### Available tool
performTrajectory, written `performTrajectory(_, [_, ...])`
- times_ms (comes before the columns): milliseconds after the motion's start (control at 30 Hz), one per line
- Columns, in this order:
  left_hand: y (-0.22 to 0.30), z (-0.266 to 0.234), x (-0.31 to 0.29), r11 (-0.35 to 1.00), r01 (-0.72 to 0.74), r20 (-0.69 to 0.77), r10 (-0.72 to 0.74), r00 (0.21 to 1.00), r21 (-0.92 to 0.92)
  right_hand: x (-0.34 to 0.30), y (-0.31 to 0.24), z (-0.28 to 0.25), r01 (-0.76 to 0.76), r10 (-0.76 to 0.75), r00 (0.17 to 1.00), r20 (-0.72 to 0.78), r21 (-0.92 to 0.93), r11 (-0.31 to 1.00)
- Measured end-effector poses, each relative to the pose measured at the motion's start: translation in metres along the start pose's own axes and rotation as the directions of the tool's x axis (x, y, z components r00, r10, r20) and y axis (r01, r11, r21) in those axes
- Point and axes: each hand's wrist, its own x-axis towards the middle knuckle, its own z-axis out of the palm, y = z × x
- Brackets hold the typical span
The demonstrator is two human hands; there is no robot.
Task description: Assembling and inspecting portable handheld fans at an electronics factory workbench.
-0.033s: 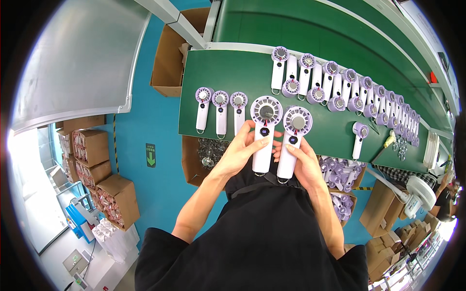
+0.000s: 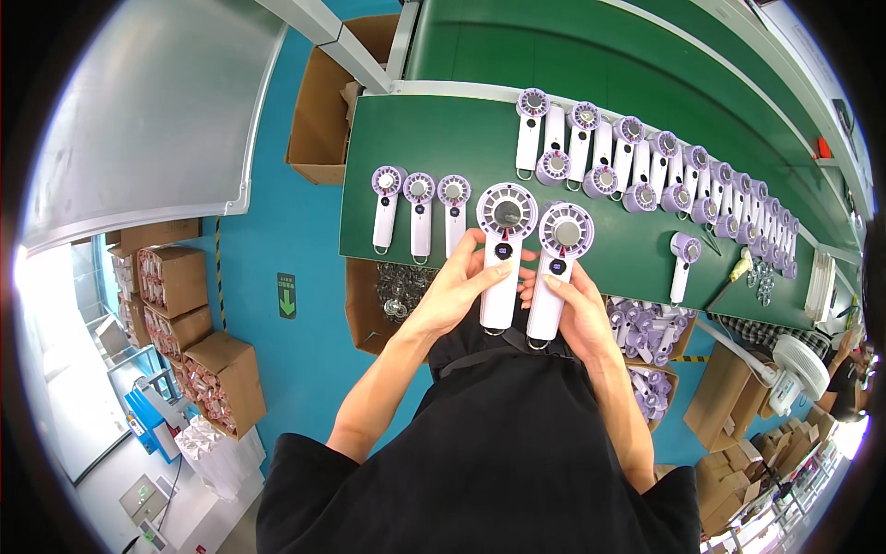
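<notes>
My left hand (image 2: 466, 284) is closed round the white handle of a handheld fan (image 2: 499, 291), its thumb pressed on the front below the dark button. Beside it, a second handheld fan (image 2: 544, 309) of the same kind is gripped in my right hand (image 2: 579, 300), thumb just under its button. Both fans stand heads-up, with round lilac grilles and small wire loops at the bottom. A small display glows on each button. Behind my left hand, three like fans (image 2: 420, 212) lie in a row on the green table (image 2: 369, 129).
Many more fans (image 2: 630, 152) lie in a long row along the table's back right. One single fan (image 2: 684, 263) and a screwdriver-like tool (image 2: 738, 268) lie nearer. Below the edge stand a carton of clear parts (image 2: 365, 323) and boxes of lilac fan parts (image 2: 651, 392).
</notes>
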Motion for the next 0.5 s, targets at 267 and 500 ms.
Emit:
performTrajectory(267, [0.0013, 0.0002, -0.0007, 0.999, -0.019, 0.026, 0.019, 0.999, 0.025, -0.0024, -0.0034, 0.0017, 0.001, -0.001, 1.000, 0.019, 0.009, 1.000])
performTrajectory(500, [0.0018, -0.0002, -0.0007, 1.000, -0.020, 0.021, 0.020, 1.000, 0.020, 0.0002, -0.0016, -0.0002, -0.003, 0.003, 1.000, 0.029, 0.011, 1.000])
